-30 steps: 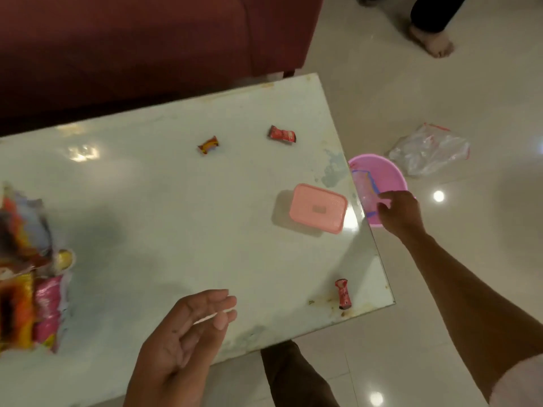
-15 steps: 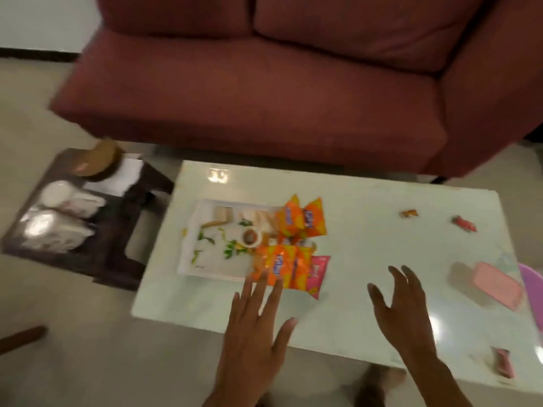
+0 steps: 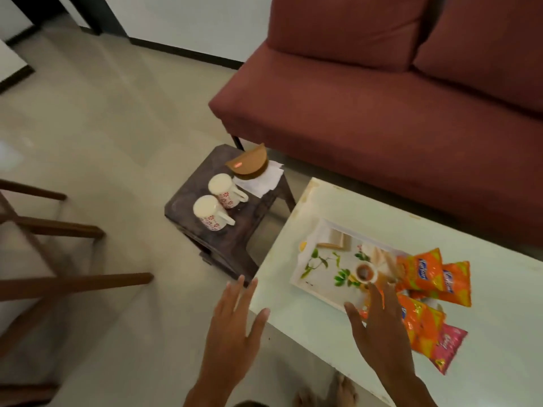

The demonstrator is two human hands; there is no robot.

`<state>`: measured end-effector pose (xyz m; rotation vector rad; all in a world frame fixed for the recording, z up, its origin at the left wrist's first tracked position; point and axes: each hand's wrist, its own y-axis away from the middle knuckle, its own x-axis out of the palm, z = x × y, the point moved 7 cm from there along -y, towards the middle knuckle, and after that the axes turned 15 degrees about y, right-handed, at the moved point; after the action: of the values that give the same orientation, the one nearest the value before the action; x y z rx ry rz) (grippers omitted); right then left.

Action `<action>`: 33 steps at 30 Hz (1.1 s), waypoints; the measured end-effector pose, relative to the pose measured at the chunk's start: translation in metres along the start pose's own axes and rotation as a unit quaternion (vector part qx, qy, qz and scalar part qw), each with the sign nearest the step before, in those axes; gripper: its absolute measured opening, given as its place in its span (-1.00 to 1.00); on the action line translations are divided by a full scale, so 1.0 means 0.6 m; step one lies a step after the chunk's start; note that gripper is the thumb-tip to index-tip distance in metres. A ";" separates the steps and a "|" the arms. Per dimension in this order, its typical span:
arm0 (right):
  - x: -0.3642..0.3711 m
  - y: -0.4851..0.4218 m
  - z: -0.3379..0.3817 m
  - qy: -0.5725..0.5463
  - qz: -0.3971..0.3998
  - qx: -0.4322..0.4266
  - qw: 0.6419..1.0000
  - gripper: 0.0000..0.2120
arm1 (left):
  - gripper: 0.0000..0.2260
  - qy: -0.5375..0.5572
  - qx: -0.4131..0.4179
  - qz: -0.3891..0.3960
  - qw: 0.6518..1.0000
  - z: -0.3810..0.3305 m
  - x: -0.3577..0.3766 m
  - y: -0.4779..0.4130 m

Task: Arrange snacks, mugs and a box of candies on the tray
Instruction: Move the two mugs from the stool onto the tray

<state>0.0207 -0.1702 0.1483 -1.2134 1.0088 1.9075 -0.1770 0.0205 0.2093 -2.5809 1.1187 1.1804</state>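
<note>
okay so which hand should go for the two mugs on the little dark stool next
Probably the left hand: open, empty, on the side of the mugs on the stool. The right hand hovers over the tray, farther away.

The room is dim, with soft and warm indoor light that makes only weak shadows. The snack packets [image 3: 432, 277] and the wooden chair [image 3: 44, 259] at the left edge look smeared by motion blur. Straight lines bend near the borders from the wide lens.
</note>
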 end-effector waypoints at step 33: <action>0.232 -0.271 0.534 -0.227 -0.006 0.020 0.974 -0.81 | -0.67 0.331 -0.147 -0.078 0.929 0.330 -0.148 -0.485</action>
<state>-0.0289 0.2028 0.0654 -0.7057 0.7841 2.0177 -0.1477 0.3556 0.0721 -3.3607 0.8247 0.4586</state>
